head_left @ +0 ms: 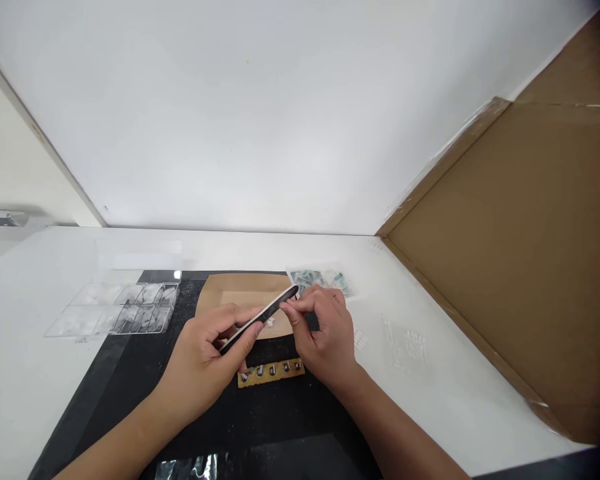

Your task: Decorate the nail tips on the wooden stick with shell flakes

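My left hand grips a long dark nail file with a pale edge, slanting up to the right. Close to the file's upper end, my right hand pinches with thumb and forefinger; what it holds is too small to make out. Beneath the hands lies a yellowish strip bearing several shiny round pieces. Behind the file sits a brown paper tray with small white bits in it.
A clear compartment box of pale pieces lies open at left. Behind my right hand is a bag of greenish-white pieces. Clear sticker sheets lie at right, beside a cardboard panel. A black mat covers the middle.
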{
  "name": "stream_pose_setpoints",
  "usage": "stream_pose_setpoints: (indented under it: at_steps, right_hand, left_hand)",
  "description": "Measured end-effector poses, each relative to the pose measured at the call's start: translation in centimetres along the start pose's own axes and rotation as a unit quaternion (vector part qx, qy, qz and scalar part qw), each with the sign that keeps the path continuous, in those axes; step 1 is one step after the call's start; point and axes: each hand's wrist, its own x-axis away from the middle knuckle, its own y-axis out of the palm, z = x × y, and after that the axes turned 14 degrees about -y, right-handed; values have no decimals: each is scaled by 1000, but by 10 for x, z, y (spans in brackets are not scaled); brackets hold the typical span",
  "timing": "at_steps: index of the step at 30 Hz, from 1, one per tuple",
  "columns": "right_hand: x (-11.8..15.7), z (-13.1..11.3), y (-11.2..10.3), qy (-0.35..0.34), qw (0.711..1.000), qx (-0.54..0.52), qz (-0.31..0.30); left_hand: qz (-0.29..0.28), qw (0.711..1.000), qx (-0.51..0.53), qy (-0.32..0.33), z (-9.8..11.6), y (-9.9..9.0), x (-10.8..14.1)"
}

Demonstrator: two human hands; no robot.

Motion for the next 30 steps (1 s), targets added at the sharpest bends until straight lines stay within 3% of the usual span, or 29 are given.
stream_pose_setpoints:
  at_steps: [6, 9, 13, 20, 24, 30]
  right_hand:
    - [-1, -1, -1, -8, 1000, -8, 4]
    - [-1, 1, -2, 4, 1000, -9, 13]
    - [1, 3, -4, -1, 999, -37, 3]
    - [5, 3, -5, -19, 997, -74, -25]
    - [7, 3, -6, -29, 997, -75, -20]
    - [8, 3, -8, -40, 996, -73, -30]
  left_hand:
    - [15, 999, -26, 12, -1, -1, 1]
    - [76, 989, -106, 76, -4, -5, -3]
    - [144, 945, -237, 176, -11, -15, -12]
    - [159, 899, -373, 164, -22, -22, -20]
    - [156, 896, -391, 143, -26, -23, -22]
    - [140, 899, -363, 200, -25, -24, -26]
